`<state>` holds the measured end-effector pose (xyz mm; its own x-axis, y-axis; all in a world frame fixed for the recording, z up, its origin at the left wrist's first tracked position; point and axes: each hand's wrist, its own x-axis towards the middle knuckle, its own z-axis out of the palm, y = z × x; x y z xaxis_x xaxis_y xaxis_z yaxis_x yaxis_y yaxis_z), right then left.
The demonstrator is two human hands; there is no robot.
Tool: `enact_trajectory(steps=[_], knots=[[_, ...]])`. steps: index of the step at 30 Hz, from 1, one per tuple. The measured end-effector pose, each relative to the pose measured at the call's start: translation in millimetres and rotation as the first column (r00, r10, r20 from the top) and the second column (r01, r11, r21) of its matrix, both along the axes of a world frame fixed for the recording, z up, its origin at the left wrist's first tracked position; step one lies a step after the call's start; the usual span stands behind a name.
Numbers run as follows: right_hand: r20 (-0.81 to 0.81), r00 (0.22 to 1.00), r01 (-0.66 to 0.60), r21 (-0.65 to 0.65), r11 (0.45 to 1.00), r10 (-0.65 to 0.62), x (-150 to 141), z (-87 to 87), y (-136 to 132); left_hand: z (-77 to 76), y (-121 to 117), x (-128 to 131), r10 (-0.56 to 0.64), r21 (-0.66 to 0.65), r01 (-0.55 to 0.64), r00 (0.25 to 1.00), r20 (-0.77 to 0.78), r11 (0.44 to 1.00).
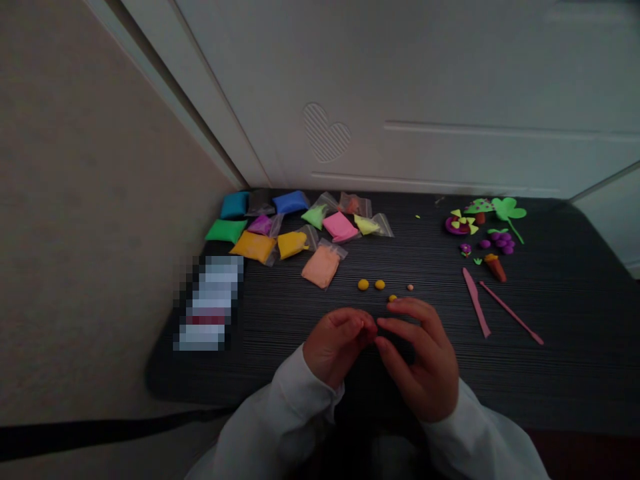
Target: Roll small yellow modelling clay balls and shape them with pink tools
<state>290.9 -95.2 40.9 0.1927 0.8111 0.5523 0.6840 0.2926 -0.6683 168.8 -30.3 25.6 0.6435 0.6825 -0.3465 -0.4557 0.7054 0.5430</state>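
Note:
My left hand (343, 340) is closed, its fingers curled and the thumb laid over them; whatever it holds is hidden. Just to its right, my right hand (423, 357) has its fingers apart, with the thumb and forefinger close to the left fingertips. Nothing shows between the right fingers. Beyond the hands lie a yellow clay ball (363, 285) and a second yellow ball (380, 285). A third yellow ball (393, 299) is partly covered by a right fingertip. A tiny peach clay ball (411, 287) lies a little farther right.
Bags of coloured clay, including a peach packet (321, 265) and an orange one (254, 247), fill the back left. A pink clay knife (476, 301) and a thin pink stick tool (511, 312) lie right. Behind them are clay figures, including purple grapes (503, 241) and a green clover (509, 209).

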Motion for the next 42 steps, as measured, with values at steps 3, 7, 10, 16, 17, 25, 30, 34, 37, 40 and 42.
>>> enact_trajectory(steps=[3,7,10,16,17,25,30,34,37,40,42], knots=[[0.014,1.0,-0.011,0.004,1.0,0.011,-1.0,-0.4,0.5,1.0,-1.7,1.7,-0.021,-0.01,0.021,1.0,-0.009,1.0],[0.017,1.0,-0.005,0.009,1.0,0.005,-1.7,-0.6,0.9,3.0,-2.4,2.6,-0.059,-0.004,0.059,0.998,-0.026,0.998],[0.02,1.0,0.015,0.005,1.0,-0.015,-1.3,-0.3,0.6,4.5,-1.8,2.2,-0.096,0.002,0.097,0.994,-0.044,0.995],[0.048,0.998,0.03,-0.032,0.999,-0.028,0.4,-2.6,0.0,5.7,-3.3,1.7,-0.127,0.016,0.129,0.989,-0.073,0.992],[0.053,0.998,0.025,-0.029,0.999,-0.024,0.4,-3.2,0.3,5.7,-3.7,1.8,-0.121,0.007,0.122,0.99,-0.075,0.993],[0.078,0.997,0.013,-0.049,0.999,-0.01,14.4,-2.6,-4.9,3.4,4.8,-0.9,-0.074,-0.145,0.07,0.997,-0.025,0.987],[0.294,0.956,0.076,-0.318,0.945,0.022,35.9,-12.8,-23.0,3.9,10.5,-2.3,0.037,-0.224,-0.05,0.997,-0.062,0.973],[0.399,0.915,0.139,-0.452,0.881,0.061,41.9,-23.0,-30.0,5.2,10.9,-2.4,0.041,-0.202,-0.049,0.998,-0.045,0.978],[0.429,0.902,0.167,-0.463,0.871,0.054,43.2,-24.0,-32.6,5.1,11.6,-3.1,0.048,-0.208,-0.056,0.998,-0.039,0.976],[0.421,0.904,0.139,-0.46,0.877,0.077,47.7,-21.7,-40.1,4.9,12.3,-3.7,0.058,-0.219,-0.065,0.998,-0.04,0.974],[0.404,0.908,0.09,-0.448,0.889,0.112,52.4,-20.7,-47.5,5.1,12.5,-3.7,0.055,-0.222,-0.064,0.997,-0.044,0.973]])
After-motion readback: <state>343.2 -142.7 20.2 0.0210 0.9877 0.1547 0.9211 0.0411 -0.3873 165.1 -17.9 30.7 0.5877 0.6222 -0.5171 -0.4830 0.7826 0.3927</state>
